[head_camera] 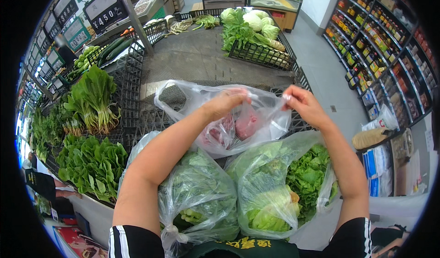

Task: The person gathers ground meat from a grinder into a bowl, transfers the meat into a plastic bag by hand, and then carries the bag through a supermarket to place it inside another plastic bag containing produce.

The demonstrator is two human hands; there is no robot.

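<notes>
A clear plastic bag (175, 103) lies on the black crates before me, with smaller bags of red, meat-like pieces (220, 132) and a round pinkish item (246, 125) inside. My left hand (228, 101) is at the bag's upper middle, its fingertips on or behind the film; its grip is unclear. At the right, my right hand (299, 101) pinches the bag's edge between thumb and fingers. Closer to me stand a knotted clear bag of leafy greens (199, 189) and, on its right, a bag of lettuce (309, 175) and a pale green cabbage-like head (268, 216).
Bunched greens (92, 168) fill the left side of the stand. A black crate (257, 57) of radish-like roots and leafy stalks is at the far right, beside cabbages (254, 21). A metal post (134, 17) rises at the left. Bottle shelves (371, 34) line the right aisle. People are partly visible at both sides.
</notes>
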